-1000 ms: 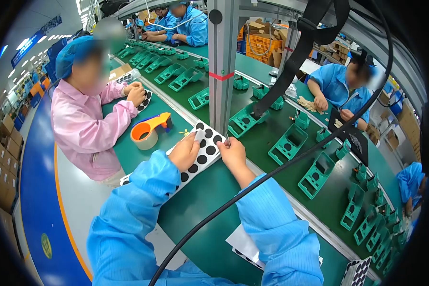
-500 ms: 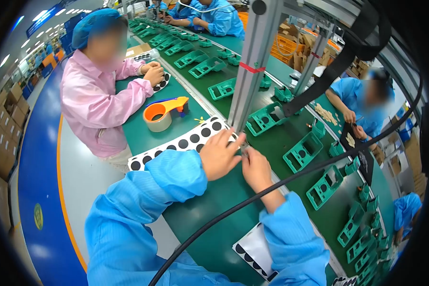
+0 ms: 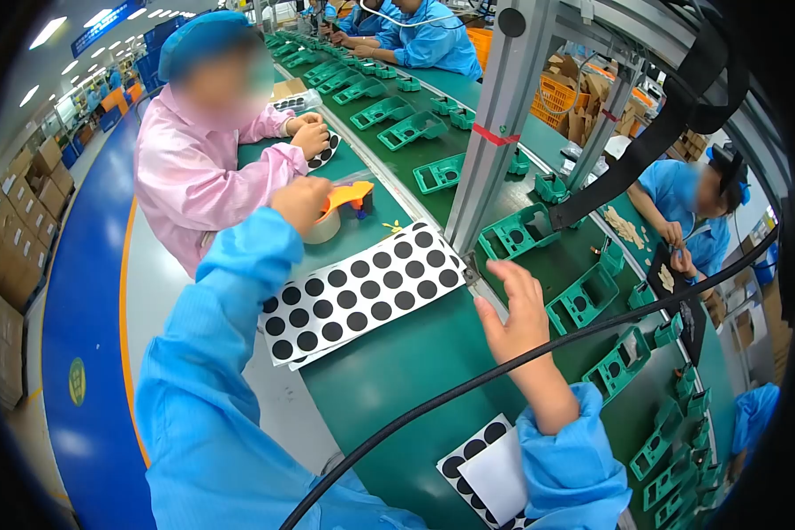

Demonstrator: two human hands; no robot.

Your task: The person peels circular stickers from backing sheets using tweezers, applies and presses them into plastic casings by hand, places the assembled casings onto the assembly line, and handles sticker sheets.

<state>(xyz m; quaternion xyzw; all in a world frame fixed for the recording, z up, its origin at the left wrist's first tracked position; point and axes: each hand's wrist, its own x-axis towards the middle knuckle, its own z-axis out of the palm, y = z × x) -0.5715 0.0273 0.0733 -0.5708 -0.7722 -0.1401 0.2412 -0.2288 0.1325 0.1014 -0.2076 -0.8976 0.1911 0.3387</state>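
Observation:
My left hand (image 3: 301, 204) is at the near side of an orange and blue tape dispenser (image 3: 353, 193), fingers curled over the edge of its tape roll (image 3: 323, 230). The hand hides part of the roll. My right hand (image 3: 519, 320) is open, thumb and fingers apart with nothing in them, over the edge between bench and conveyor. Between my hands lies a white sheet of round black stickers (image 3: 355, 297), with another sheet showing under its near edge. Near my right sleeve is a second sticker sheet (image 3: 451, 465), partly covered by a white piece of paper (image 3: 498, 480).
Green plastic housings (image 3: 586, 296) line the conveyor (image 3: 539, 274). A metal post (image 3: 495, 132) rises beside the sticker sheet. A black cable (image 3: 433, 389) crosses in front of me. A co-worker in pink (image 3: 212, 168) handles stickers at left; another in blue (image 3: 680, 203) works across the conveyor.
My left hand has moved from the post's base leftward to the tape dispenser. My right hand has drawn back from the post and opened. The sticker sheet now shows fully.

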